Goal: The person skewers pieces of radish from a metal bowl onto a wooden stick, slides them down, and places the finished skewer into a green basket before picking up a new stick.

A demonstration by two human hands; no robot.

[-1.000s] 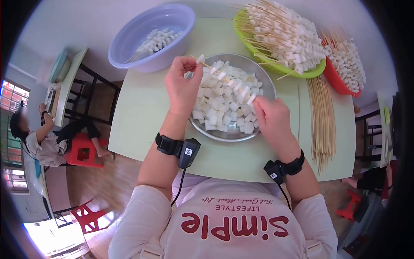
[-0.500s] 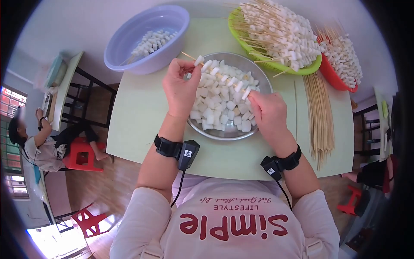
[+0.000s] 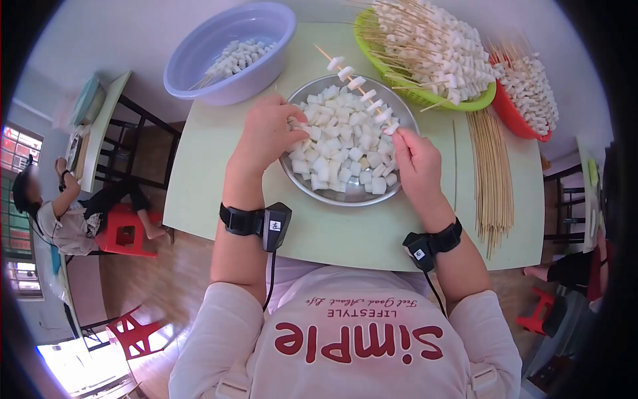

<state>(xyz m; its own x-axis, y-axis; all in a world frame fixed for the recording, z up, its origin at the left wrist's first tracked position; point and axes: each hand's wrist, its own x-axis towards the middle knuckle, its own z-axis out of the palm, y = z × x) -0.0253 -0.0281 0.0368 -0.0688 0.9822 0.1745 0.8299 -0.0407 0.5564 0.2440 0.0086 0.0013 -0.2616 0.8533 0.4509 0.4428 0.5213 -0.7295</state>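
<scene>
My right hand (image 3: pixel 419 159) pinches the lower end of a bamboo skewer (image 3: pixel 359 86) threaded with several spaced white cubes, which look like radish or a similar food. Its bare tip slants up and to the left over a round metal bowl (image 3: pixel 345 200). Loose white cubes (image 3: pixel 335 143) fill much of this bowl. At the bowl's left rim, my left hand (image 3: pixel 271 130) has its thumb and fingers curled around what looks like a white cube, partly hidden by the fingers. It is apart from the skewer.
A purple basin (image 3: pixel 199 86) with filled skewers stands at the back left. Back right, a green basket (image 3: pixel 475 105) and a red basket (image 3: pixel 515 123) hold piled skewers. Bare bamboo sticks (image 3: pixel 493 186) lie on the table's right. People sit at left and right.
My left hand has left the skewer's upper part and moved down and left to the bowl rim. The skewer, held by my right hand, has tilted more steeply upward.
</scene>
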